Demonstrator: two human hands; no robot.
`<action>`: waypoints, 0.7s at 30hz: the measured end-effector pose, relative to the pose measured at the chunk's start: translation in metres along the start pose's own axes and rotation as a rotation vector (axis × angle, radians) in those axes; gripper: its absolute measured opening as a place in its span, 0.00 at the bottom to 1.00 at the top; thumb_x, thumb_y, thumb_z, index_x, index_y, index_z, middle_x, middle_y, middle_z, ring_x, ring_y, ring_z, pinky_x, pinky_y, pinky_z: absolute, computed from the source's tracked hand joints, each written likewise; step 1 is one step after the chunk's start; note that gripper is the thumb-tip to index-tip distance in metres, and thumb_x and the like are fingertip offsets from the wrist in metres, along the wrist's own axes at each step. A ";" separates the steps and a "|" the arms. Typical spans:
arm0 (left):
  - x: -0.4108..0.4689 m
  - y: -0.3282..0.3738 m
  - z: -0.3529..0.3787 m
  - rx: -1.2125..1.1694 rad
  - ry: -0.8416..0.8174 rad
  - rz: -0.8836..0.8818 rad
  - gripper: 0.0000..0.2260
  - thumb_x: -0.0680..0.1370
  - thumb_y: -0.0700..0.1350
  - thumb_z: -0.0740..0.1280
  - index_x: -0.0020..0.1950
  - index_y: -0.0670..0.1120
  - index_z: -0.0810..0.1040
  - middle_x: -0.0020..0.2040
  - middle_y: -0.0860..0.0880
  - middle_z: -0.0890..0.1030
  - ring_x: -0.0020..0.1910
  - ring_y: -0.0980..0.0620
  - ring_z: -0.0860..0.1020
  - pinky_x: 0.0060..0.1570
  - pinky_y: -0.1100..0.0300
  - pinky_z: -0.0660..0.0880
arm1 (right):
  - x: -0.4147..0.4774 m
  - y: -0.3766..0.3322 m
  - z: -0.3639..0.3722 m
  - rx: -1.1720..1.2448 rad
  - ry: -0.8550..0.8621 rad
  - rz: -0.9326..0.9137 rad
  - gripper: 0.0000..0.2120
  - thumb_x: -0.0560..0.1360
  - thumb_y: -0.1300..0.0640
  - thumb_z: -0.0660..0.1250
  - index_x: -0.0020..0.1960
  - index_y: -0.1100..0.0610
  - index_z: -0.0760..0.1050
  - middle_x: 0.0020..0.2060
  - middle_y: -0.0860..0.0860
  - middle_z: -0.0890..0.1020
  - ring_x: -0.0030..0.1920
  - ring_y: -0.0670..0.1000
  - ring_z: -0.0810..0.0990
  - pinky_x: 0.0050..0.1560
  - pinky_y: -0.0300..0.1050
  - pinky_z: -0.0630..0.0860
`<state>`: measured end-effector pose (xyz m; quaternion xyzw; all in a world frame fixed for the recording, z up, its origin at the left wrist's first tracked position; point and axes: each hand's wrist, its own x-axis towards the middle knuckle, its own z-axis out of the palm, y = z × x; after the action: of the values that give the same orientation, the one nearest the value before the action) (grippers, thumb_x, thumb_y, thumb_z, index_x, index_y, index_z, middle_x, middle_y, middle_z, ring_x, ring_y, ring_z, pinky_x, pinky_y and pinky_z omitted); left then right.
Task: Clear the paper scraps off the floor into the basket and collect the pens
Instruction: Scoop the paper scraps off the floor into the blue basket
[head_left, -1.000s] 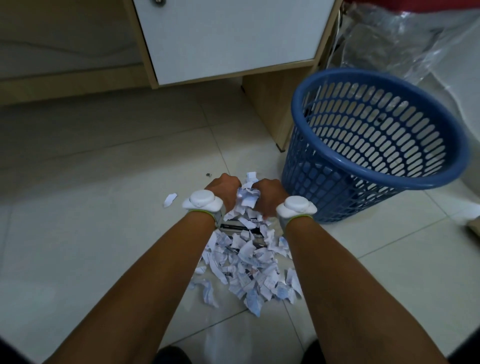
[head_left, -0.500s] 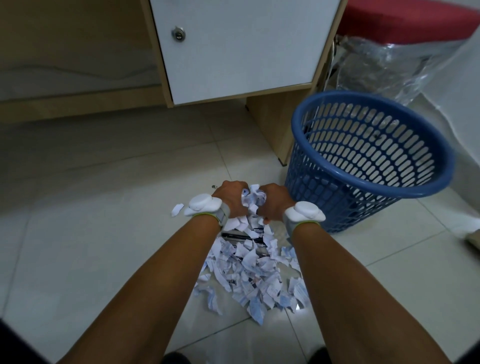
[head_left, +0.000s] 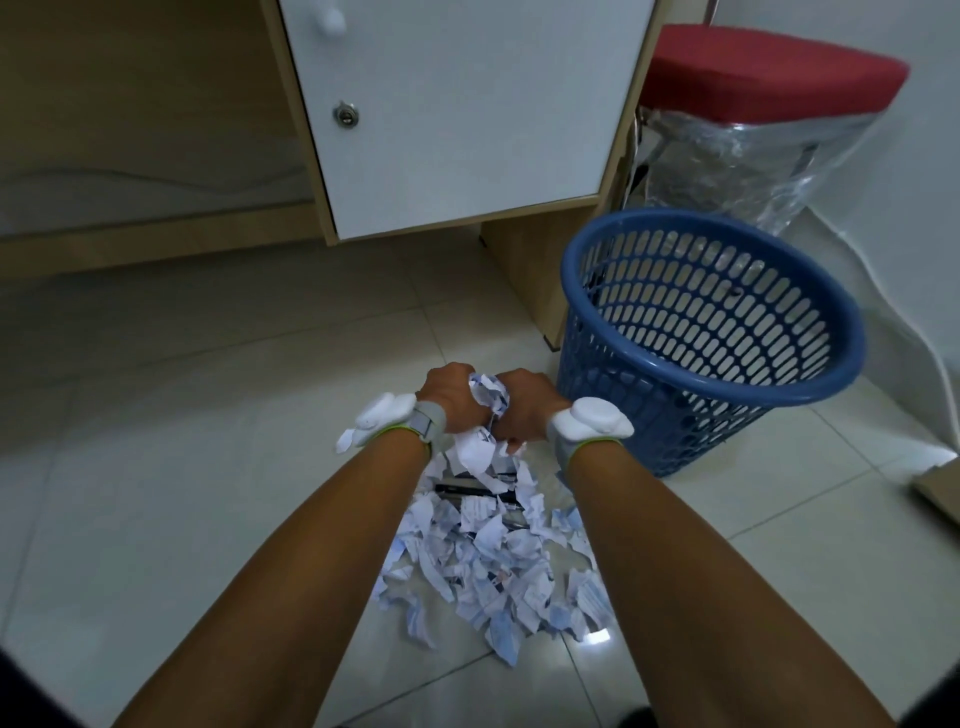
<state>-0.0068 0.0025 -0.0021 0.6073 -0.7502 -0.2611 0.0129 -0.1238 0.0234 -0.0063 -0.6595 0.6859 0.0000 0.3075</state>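
A heap of torn white paper scraps (head_left: 488, 561) lies on the tiled floor between my forearms. Dark pens (head_left: 467, 489) show partly under the scraps at the heap's far end. My left hand (head_left: 451, 399) and my right hand (head_left: 525, 410) are pressed together just above the heap, clamped on a bunch of scraps (head_left: 488, 397) between them, with some pieces hanging below. The blue plastic basket (head_left: 613, 249) stands upright on the floor just to the right of my hands, and looks empty inside.
A white cabinet door (head_left: 457, 114) with a lock, set in a wooden desk frame, stands behind the heap. A red-topped stool (head_left: 769, 73) wrapped in clear plastic is behind the basket. A brown edge (head_left: 940, 488) lies at far right.
Both hands have closed on a bunch of scraps and lifted it off the heap. The view has tilted up, showing more of the cabinet and the stool.
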 end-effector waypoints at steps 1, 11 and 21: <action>0.001 0.001 -0.004 0.021 -0.001 0.006 0.14 0.77 0.46 0.66 0.58 0.41 0.78 0.61 0.41 0.79 0.61 0.42 0.77 0.58 0.58 0.73 | 0.001 -0.003 -0.004 -0.046 -0.002 -0.007 0.15 0.69 0.61 0.71 0.55 0.61 0.79 0.50 0.56 0.85 0.48 0.56 0.85 0.54 0.48 0.81; 0.005 0.018 -0.061 0.064 0.025 -0.022 0.15 0.76 0.48 0.65 0.59 0.42 0.79 0.60 0.40 0.79 0.59 0.41 0.79 0.50 0.57 0.74 | 0.000 -0.038 -0.056 -0.159 0.109 -0.058 0.17 0.73 0.56 0.70 0.60 0.60 0.78 0.58 0.56 0.82 0.58 0.55 0.82 0.57 0.43 0.77; -0.005 0.070 -0.123 0.097 0.008 0.028 0.13 0.77 0.48 0.65 0.56 0.42 0.80 0.48 0.44 0.79 0.55 0.43 0.81 0.44 0.59 0.72 | -0.041 -0.050 -0.134 -0.242 0.155 -0.009 0.11 0.69 0.56 0.72 0.31 0.55 0.73 0.41 0.53 0.86 0.43 0.54 0.85 0.47 0.44 0.82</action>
<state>-0.0275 -0.0303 0.1338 0.5979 -0.7703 -0.2215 -0.0100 -0.1371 -0.0006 0.1395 -0.6928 0.6997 0.0307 0.1718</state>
